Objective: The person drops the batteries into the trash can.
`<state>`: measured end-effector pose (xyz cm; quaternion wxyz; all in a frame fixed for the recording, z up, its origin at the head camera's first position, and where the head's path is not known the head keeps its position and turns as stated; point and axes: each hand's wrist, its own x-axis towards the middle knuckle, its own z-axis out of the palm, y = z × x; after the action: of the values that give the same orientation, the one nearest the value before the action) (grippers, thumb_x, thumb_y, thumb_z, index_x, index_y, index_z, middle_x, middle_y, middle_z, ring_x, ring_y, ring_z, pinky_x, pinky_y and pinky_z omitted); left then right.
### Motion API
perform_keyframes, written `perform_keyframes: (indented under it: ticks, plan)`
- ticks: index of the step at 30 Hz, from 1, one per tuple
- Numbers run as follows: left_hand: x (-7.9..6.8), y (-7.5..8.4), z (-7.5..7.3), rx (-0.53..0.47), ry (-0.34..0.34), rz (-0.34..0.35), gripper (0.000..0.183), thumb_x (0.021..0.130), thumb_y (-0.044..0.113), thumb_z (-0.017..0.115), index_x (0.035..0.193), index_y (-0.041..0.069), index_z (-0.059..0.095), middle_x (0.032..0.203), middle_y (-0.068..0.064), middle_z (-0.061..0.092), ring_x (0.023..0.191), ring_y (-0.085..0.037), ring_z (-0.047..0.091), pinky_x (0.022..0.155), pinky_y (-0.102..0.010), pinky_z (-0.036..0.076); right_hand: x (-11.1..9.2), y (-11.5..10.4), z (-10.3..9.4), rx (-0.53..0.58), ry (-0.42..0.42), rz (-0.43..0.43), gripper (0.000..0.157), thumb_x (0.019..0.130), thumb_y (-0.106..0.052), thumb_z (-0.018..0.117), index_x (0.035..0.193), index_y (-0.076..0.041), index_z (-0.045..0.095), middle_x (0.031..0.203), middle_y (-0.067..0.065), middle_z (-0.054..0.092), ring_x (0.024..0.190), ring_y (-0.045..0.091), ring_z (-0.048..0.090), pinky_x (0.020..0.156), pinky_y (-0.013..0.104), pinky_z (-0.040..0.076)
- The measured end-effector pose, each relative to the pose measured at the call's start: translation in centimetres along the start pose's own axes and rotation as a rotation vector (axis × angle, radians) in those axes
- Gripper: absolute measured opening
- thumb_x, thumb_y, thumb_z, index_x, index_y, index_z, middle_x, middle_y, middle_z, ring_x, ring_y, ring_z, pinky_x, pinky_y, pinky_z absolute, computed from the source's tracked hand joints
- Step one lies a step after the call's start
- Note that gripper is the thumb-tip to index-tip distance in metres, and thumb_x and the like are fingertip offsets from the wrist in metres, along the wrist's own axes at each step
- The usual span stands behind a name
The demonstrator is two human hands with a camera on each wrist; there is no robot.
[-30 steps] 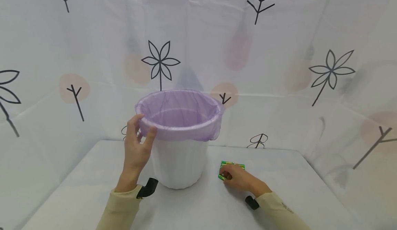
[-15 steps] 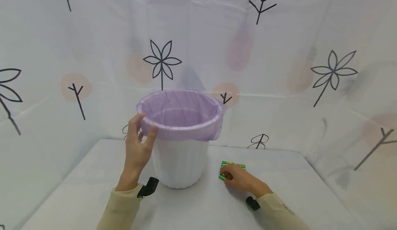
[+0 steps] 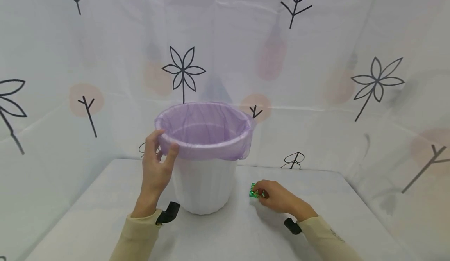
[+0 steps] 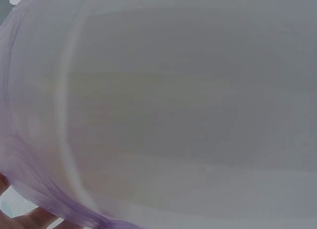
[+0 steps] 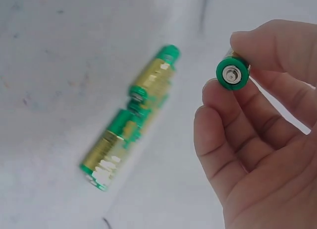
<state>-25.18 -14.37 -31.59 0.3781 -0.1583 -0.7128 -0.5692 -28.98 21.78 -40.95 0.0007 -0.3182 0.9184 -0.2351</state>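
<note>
A white trash bin (image 3: 205, 185) stands upright on the table, lined with a translucent purple garbage bag (image 3: 211, 151) folded over its rim. My left hand (image 3: 154, 175) holds the near-left side of the rim, thumb in front and fingers curved round to the left. Between thumb and fingers of my right hand (image 3: 281, 198), a green-and-gold battery (image 5: 232, 74) is pinched, its button end facing the camera in the right wrist view. Several similar batteries (image 5: 151, 78) lie together on the table below, blurred in that view and partly hidden by the hand in the head view.
The white table (image 3: 225, 241) reaches back to a patterned cloth (image 3: 316, 128) that hangs behind and along both sides. In the left wrist view, the bin's pale wall (image 4: 188, 110) fills most of the picture.
My right hand has lifted slightly and shifted right, with a battery in its fingers; fewer batteries show beside it in the head view. My left hand stays on the bin's rim.
</note>
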Motion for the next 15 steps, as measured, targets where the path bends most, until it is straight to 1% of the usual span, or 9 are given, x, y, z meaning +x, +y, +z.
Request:
perform_keyframes:
  ticks: [3,8,12,15]
  plan:
    - [0.0,-0.1,0.1,-0.008,-0.002,0.006,0.05,0.092,0.02,0.063,0.136,0.012,0.041,0.145,-0.006,0.04,0.133,-0.027,0.038,0.102,-0.061,0.034,-0.4,-0.7,-1.1,-0.009,0.003,-0.015,0.025,0.084,0.0,0.063,0.108,-0.008,0.064,0.092,-0.003,0.06,0.08,0.01,0.053,0.068,0.025,0.049]
    - [0.1,0.0,0.1,-0.008,-0.004,0.006,0.051,0.092,0.021,0.063,0.136,0.011,0.041,0.145,-0.006,0.04,0.132,-0.027,0.039,0.102,-0.06,0.035,-0.9,-2.4,-3.2,-0.066,0.02,-0.083,0.026,0.083,0.001,0.063,0.108,-0.007,0.064,0.091,-0.004,0.06,0.079,0.007,0.052,0.068,0.026,0.05]
    - [0.1,0.1,0.0,-0.001,0.0,-0.001,0.052,0.092,0.022,0.063,0.136,0.01,0.041,0.145,-0.006,0.04,0.133,-0.027,0.039,0.102,-0.06,0.035,-1.2,-3.8,-4.9,-0.114,0.041,-0.103,0.024,0.085,-0.002,0.063,0.108,-0.011,0.064,0.09,-0.006,0.059,0.078,0.006,0.052,0.067,0.025,0.049]
    - [0.0,0.1,0.0,0.007,-0.002,-0.005,0.052,0.092,0.022,0.063,0.136,0.01,0.04,0.145,-0.006,0.04,0.133,-0.027,0.039,0.102,-0.06,0.035,-1.4,-4.9,-6.2,-0.146,0.076,-0.114,0.023,0.086,-0.005,0.063,0.107,-0.015,0.064,0.091,-0.008,0.059,0.079,0.006,0.051,0.067,0.024,0.049]
